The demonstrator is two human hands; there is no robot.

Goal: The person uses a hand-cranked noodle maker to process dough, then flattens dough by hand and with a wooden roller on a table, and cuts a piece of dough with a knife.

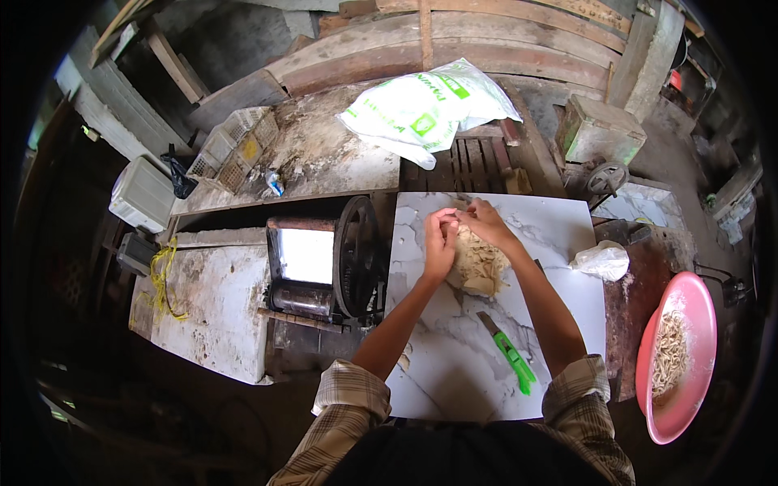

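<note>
A pale, crumbly lump of dough (480, 261) lies on a white marble-patterned board (421, 364) in front of me. My left hand (440, 240) is curled against its far left side, with the fingers bent together. My right hand (488, 222) grips the far end of the lump, its fingertips close to those of the left. Both palms and part of the dough's far end are hidden. Nearer to me, between my forearms, a green-handled knife (510, 356) rests on the board with its blade pointing away. Small crumbs surround the dough.
Left of the board stands a roller machine with a dark flywheel (355, 257). A pink basin (701, 324) of pale strips sits at right, near a knotted white plastic bag (601, 260). Beyond lie a large white-and-green sack (429, 109) and a plastic crate (235, 150).
</note>
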